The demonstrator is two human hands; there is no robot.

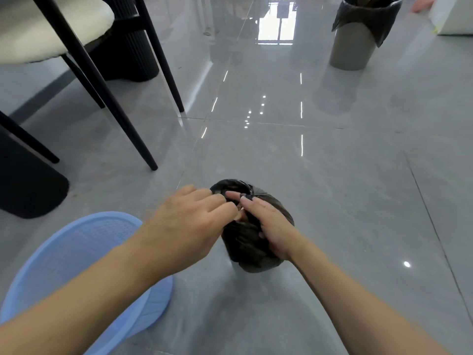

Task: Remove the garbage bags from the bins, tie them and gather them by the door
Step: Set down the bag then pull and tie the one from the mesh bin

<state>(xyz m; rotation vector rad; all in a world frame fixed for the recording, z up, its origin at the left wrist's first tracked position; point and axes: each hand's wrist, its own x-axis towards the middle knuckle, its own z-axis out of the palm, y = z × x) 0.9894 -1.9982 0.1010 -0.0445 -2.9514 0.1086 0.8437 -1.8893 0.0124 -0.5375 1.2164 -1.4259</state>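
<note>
Garbage bag (252, 242), black (bunched top)

Open glossy floor (332, 175) ahead and to the right, clear up to a grey bin (355, 44) lined with a black bag, far right. Hemmed in on the left by black chair legs (112, 106) and a dark table base (28, 185); blocked near left by a blue basket (76, 265), just beside the tied black bag (245, 242)
</note>
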